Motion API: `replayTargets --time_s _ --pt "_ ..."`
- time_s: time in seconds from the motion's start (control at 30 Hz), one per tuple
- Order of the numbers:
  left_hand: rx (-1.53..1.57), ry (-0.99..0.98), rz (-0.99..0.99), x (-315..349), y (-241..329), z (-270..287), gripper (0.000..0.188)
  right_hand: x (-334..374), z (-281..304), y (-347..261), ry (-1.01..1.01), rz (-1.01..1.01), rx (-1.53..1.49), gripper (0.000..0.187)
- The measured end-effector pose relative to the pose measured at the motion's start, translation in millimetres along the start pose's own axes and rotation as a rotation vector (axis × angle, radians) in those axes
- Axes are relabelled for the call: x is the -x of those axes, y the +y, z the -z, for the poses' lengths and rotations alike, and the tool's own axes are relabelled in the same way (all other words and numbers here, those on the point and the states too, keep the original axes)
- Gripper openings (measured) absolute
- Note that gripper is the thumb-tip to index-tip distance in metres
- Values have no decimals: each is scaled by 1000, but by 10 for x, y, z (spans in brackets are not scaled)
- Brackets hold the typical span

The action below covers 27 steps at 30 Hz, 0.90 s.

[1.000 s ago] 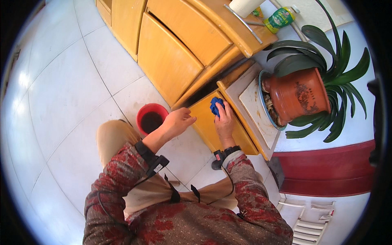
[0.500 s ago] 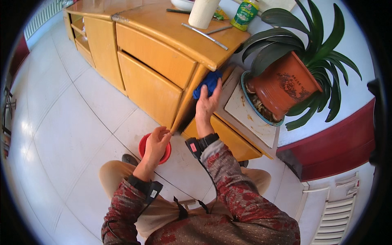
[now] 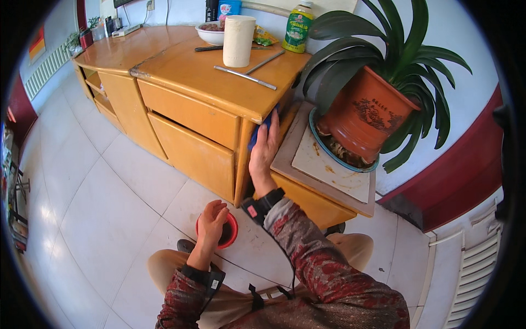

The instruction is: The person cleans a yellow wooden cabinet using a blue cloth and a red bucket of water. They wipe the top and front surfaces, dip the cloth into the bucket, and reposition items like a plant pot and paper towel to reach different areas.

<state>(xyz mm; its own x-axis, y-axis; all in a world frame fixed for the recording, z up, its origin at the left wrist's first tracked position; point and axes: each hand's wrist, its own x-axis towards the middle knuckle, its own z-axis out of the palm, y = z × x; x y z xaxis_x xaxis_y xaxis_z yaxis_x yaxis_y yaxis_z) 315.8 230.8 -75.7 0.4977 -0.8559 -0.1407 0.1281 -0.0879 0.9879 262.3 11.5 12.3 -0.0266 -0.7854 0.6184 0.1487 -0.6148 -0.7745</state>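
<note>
My right hand (image 3: 263,148) presses a blue cloth (image 3: 253,139) flat against the side panel of the yellow wooden cabinet (image 3: 189,152), just below its top corner. Most of the cloth is hidden behind the fingers. Lower down, my left hand (image 3: 210,225) hovers over a red plastic bowl (image 3: 234,232) on the floor, fingers loosely bent and apart, with nothing in them. Dark contents, hard to make out, show inside the bowl.
Beside the cabinet, a low stand (image 3: 284,158) bears a plant in a brown pot (image 3: 366,112) on a blue dish. On the cabinet top are a cream cylinder (image 3: 239,44), metal rods (image 3: 245,78), a white bowl (image 3: 210,36) and a green bottle (image 3: 298,28).
The view has tilted up, showing more of the cabinet top. My right hand has shifted along the side panel with the cloth, now more hidden. My left hand stays by the red bowl.
</note>
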Motion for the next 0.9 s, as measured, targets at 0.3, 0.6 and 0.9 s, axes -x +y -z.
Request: replayTargets --time_s 0.3,0.6,0.9 --pt "-22 -39 22 24 61 -82 42 144 -17 -302 -55 -6 -17 48" --pt "17 -79 41 83 138 -117 40 -1139 39 687 74 -363 -446 49" --pt "56 -83 102 2 55 -180 34 -2099 414 1788 83 -609 -337 47"
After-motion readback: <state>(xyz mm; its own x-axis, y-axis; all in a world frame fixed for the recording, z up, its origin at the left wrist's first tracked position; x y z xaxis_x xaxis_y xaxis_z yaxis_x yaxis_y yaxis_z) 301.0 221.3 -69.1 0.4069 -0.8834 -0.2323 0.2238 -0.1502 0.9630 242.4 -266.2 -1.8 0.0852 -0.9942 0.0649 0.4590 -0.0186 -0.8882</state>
